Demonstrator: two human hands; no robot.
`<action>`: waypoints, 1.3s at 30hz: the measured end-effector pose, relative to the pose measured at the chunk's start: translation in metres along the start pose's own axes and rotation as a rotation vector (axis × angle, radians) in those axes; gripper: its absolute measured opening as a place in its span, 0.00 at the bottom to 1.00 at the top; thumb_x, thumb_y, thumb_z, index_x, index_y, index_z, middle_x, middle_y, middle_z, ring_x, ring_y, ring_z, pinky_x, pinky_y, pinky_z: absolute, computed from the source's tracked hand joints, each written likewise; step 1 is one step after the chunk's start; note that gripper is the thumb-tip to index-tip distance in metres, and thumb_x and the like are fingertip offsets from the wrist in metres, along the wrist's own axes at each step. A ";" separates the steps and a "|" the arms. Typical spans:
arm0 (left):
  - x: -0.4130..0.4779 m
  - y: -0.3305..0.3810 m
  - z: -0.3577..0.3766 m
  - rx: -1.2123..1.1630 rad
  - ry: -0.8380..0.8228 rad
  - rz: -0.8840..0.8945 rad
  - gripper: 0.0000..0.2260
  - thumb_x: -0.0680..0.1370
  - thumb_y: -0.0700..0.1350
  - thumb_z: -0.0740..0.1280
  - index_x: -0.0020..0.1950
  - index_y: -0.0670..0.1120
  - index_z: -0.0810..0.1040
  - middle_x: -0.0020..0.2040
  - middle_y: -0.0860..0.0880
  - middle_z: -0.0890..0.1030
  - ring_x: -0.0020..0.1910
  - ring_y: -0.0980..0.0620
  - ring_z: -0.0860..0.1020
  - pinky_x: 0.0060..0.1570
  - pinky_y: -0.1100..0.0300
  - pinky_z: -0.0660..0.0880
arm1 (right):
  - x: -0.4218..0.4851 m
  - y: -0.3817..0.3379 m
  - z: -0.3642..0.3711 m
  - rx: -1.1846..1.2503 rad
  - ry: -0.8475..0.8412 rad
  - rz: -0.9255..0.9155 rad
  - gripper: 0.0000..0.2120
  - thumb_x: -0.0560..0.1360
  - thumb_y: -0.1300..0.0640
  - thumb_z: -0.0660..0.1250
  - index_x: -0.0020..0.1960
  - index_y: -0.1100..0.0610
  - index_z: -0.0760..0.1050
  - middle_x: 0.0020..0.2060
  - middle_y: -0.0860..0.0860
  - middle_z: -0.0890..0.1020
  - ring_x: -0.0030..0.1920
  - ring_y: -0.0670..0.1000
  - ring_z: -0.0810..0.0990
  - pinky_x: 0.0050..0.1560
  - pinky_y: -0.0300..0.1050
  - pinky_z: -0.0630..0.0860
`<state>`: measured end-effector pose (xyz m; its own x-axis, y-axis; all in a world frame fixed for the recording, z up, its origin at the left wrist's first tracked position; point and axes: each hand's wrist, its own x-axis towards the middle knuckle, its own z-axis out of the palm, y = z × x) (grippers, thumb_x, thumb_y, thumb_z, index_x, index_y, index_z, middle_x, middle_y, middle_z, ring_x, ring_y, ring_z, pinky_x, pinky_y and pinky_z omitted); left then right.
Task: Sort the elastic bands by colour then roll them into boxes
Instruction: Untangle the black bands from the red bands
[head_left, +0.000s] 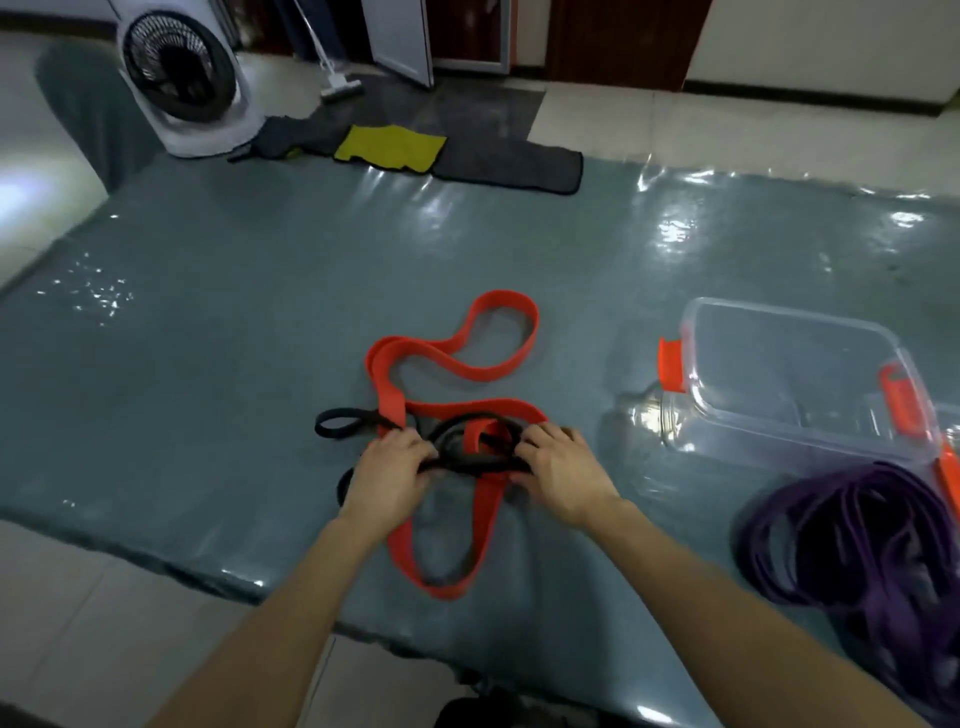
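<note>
- Left hand and right hand sit side by side at lower centre of the frame. Both have fingers curled onto the black band, each pinching one side of a small black coil held between them.
- Likely reason for the two-sided hold: the black band is tangled across the red band, so it needs tension from both sides to come free or wind up tight.
- Black band: part is bunched between the hands, and one loop trails out left of the left hand, flat on the tabletop. Another dark bit shows beside the left wrist.
- Red band: long, snaking from upper centre down to the near tabletop edge and passing under both hands. It touches the black band at the crossing. There's motion blur there, so I can't tell whether the right hand also catches the red one.
- Purple bands: piled on their own at lower right, well apart from the hands. Reads as colour sorting partly done.
- Clear box with orange clips sits right of centre, just above the purple pile, near the right hand but not touching it. No band visible inside.
- Judgement: the step in hand is separating or rolling the black band; nothing is boxed yet.
</note>
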<state>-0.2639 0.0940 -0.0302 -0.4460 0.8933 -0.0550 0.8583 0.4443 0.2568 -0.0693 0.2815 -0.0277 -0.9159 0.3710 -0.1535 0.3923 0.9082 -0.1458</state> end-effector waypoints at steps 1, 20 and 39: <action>0.007 -0.005 -0.017 -0.086 0.097 0.003 0.09 0.80 0.48 0.76 0.58 0.48 0.85 0.54 0.48 0.83 0.58 0.42 0.80 0.58 0.45 0.75 | 0.003 0.000 -0.013 0.049 0.063 0.003 0.19 0.82 0.43 0.67 0.68 0.53 0.79 0.69 0.49 0.77 0.74 0.54 0.72 0.74 0.55 0.66; 0.095 0.070 -0.308 -0.254 0.374 0.342 0.15 0.73 0.44 0.84 0.58 0.47 0.88 0.49 0.54 0.85 0.51 0.54 0.82 0.55 0.59 0.78 | 0.028 -0.009 -0.243 0.769 0.262 0.074 0.15 0.84 0.44 0.69 0.47 0.54 0.80 0.34 0.38 0.84 0.36 0.40 0.82 0.41 0.41 0.73; 0.112 0.092 -0.289 -0.384 0.330 0.339 0.11 0.73 0.42 0.83 0.51 0.49 0.85 0.38 0.58 0.80 0.38 0.64 0.78 0.41 0.69 0.70 | 0.018 0.000 -0.273 1.016 0.331 0.016 0.17 0.72 0.42 0.82 0.47 0.54 0.84 0.34 0.52 0.82 0.36 0.50 0.84 0.53 0.56 0.83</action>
<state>-0.3081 0.2154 0.2660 -0.2714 0.8856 0.3768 0.8405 0.0274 0.5411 -0.1085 0.3413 0.2362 -0.8276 0.5544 0.0882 0.1518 0.3723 -0.9156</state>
